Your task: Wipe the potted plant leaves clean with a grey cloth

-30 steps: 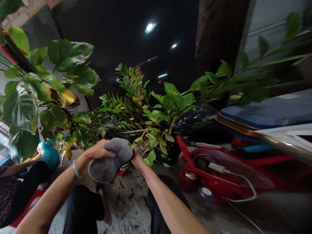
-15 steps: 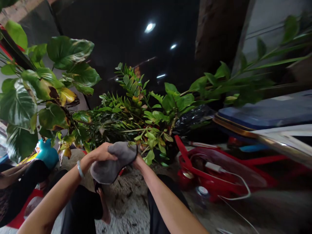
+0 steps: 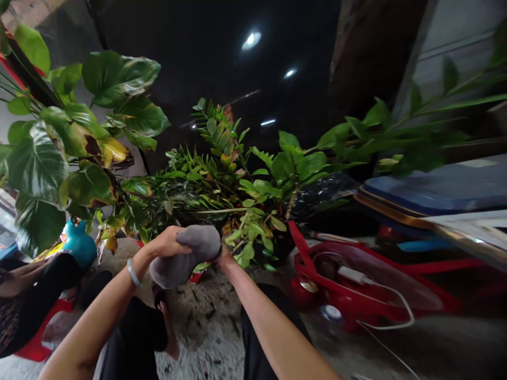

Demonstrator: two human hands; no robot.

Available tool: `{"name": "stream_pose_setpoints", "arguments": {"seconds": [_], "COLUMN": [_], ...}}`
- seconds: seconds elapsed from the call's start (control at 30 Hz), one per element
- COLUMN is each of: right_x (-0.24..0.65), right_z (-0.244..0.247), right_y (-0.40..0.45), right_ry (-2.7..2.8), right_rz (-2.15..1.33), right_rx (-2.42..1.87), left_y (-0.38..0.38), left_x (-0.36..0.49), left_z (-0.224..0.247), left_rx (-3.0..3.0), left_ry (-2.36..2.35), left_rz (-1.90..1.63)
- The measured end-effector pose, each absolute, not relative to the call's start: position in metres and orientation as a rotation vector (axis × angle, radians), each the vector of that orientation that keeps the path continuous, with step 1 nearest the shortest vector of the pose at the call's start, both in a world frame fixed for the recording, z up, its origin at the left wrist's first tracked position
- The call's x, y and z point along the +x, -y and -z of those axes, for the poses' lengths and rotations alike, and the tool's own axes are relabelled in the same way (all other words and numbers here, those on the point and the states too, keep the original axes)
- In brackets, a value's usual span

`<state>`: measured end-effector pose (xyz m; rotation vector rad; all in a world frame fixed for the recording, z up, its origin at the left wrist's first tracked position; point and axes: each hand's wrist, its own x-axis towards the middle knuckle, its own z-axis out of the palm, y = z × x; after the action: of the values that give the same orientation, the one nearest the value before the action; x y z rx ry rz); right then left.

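A grey, soft-looking insole with a waisted outline is held up in front of me, over the floor between my knees. My left hand, with a pale bangle on its wrist, is closed on its left side, the thumb lying across the grey face. My right hand grips the right end from behind; most of its fingers are hidden by the insole.
Leafy plants stand close beyond my hands. A red plastic basket with a white charger and cable sits at right. A blue-topped surface is above it. At left, another person's arm shows near a turquoise container.
Both hands still hold the insole, which has tilted slightly and risen a little. The surroundings have shifted slightly right in view.
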<state>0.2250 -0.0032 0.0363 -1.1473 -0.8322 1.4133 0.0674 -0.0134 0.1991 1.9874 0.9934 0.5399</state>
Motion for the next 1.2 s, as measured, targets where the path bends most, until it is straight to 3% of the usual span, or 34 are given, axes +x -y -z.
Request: {"name": "stream_pose_setpoints", "arguments": {"seconds": [0.1,0.2,0.33,0.5,0.63,0.87,0.93,1.1,1.2], "right_x": [0.228,0.229,0.226,0.229,0.231,0.225,0.224,0.227,0.229], "right_z": [-0.035,-0.036,-0.040,-0.044,-0.042,-0.042,-0.042,-0.039,-0.037], "right_y": [0.004,0.004,0.005,0.006,0.005,0.004,0.005,0.005,0.004], "right_ry": [0.801,0.802,0.805,0.816,0.812,0.817,0.818,0.818,0.821], "right_rz": [-1.423,-1.449,-1.469,-1.479,-1.484,-1.465,-1.461,-1.456,-1.463], "right_rx": [-1.174,-1.190,-1.199,-1.185,-1.200,-1.202,-1.204,-1.214,-1.218], "left_y": [0.025,0.007,-0.022,0.021,0.068,0.016,0.004,0.036,0.055], "left_x": [0.053,0.043,0.034,0.016,0.001,-0.031,-0.040,-0.053,-0.059], "left_z": [-0.228,-0.256,-0.236,-0.154,-0.150,-0.219,-0.206,-0.148,-0.153], "left_rx": [1.965,1.827,1.555,1.623,1.596,1.550,1.572,1.640,1.631], "left_ry": [-0.964,-1.076,-1.243,-1.487,-1.346,-1.555,-1.671,-1.630,-1.566], "left_rz": [-0.658,-1.186,-1.611,-1.169,-0.813,-1.667,-1.623,-1.123,-1.147]}}
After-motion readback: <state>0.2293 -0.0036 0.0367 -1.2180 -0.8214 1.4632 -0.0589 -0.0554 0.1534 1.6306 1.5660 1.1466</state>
